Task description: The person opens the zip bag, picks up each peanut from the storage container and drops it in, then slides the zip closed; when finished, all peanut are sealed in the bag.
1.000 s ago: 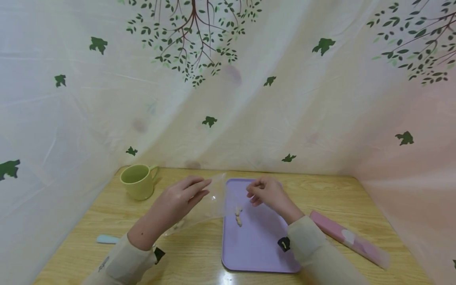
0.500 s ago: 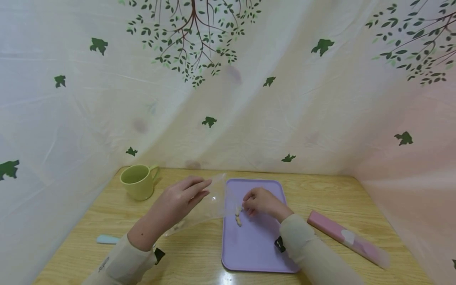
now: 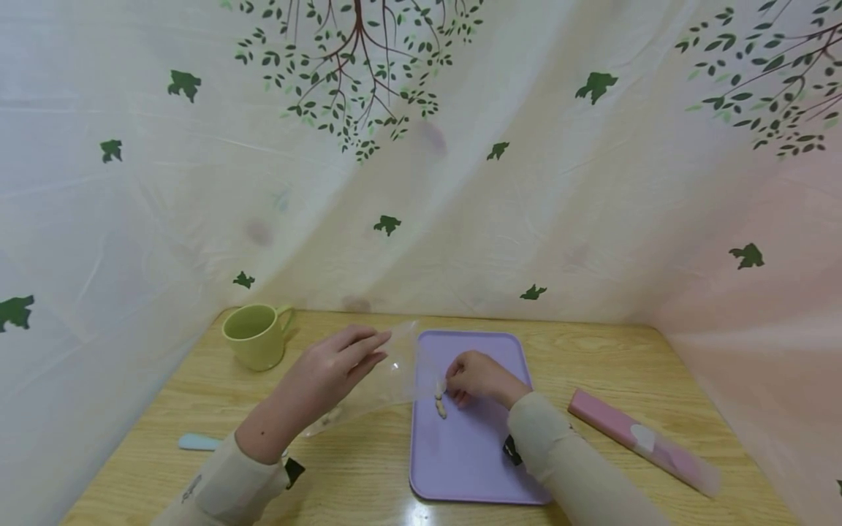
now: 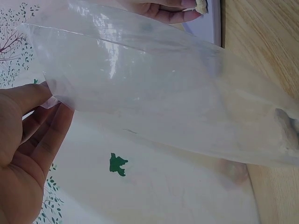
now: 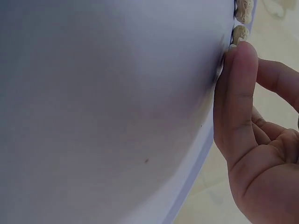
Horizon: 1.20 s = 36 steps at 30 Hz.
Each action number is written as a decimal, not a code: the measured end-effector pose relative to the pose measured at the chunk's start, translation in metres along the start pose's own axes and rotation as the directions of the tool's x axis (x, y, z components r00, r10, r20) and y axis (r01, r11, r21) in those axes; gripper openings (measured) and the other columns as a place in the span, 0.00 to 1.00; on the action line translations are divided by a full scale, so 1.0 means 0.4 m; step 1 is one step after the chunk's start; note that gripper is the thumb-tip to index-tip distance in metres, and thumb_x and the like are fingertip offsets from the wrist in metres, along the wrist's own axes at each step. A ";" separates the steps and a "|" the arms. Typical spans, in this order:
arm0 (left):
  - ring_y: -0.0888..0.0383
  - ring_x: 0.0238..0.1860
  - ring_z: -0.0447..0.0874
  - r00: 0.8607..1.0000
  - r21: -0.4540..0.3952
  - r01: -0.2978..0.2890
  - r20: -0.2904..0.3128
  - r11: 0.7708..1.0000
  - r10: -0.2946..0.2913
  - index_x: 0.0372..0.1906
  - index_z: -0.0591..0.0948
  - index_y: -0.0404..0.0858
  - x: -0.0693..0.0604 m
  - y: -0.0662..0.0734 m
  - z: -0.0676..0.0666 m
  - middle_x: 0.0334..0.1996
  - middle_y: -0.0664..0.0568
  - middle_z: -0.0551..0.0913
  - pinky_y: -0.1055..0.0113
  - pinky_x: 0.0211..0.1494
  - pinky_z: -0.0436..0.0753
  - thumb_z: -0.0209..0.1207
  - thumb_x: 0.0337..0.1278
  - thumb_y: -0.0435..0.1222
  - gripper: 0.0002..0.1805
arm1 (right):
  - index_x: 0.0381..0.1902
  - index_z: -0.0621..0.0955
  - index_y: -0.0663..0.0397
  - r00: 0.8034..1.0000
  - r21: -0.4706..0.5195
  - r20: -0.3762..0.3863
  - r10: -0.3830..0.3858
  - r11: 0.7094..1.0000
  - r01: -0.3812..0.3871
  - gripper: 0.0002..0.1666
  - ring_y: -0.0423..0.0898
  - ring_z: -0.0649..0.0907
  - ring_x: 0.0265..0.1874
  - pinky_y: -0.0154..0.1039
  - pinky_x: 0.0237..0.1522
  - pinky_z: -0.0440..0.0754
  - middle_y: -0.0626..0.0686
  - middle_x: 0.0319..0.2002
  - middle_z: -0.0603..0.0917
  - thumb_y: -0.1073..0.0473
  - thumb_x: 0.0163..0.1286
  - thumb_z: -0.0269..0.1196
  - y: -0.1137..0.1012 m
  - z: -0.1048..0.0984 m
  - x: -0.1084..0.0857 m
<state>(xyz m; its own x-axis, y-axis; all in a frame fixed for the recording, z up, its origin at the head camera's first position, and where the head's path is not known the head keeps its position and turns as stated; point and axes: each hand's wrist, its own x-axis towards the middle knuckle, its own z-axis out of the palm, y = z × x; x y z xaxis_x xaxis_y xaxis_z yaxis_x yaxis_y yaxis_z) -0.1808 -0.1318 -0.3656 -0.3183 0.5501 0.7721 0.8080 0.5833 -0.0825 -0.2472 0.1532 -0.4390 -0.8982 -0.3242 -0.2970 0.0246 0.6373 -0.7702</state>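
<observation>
Tray's near end (image 3: 454,467) passable (bag (image 4: 154,93) left)

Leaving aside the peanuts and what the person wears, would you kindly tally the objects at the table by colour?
Purple: 1, tray
Clear: 1, plastic bag
Green: 1, mug
Pink: 1, long item
Light blue: 1, partly hidden item
Total: 5

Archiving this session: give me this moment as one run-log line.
left hand: pinches clear plastic bag | right hand: at pale in-shell peanut, grip unclear | flat purple rectangular tray: beneath right hand
</observation>
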 end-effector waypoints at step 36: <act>0.56 0.39 0.93 1.000 -0.005 -0.005 -0.003 1.000 0.005 0.56 0.89 0.34 -0.002 -0.007 0.004 0.45 0.46 0.90 0.70 0.40 0.92 0.75 0.59 0.32 0.20 | 0.50 0.84 0.64 0.996 0.094 -0.058 -0.075 0.992 0.080 0.11 0.47 0.91 0.31 0.53 0.45 0.95 0.65 0.44 0.92 0.61 0.76 0.65 -0.057 -0.080 -0.076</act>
<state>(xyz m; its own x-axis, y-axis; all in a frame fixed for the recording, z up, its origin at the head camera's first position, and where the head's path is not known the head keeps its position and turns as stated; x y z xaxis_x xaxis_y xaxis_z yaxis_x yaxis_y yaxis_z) -0.1835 -0.1327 -0.3668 -0.3131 0.5513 0.7734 0.8122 0.5775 -0.0828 -0.2347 0.1711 -0.3944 -0.9212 -0.3305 -0.2052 -0.0067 0.5409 -0.8411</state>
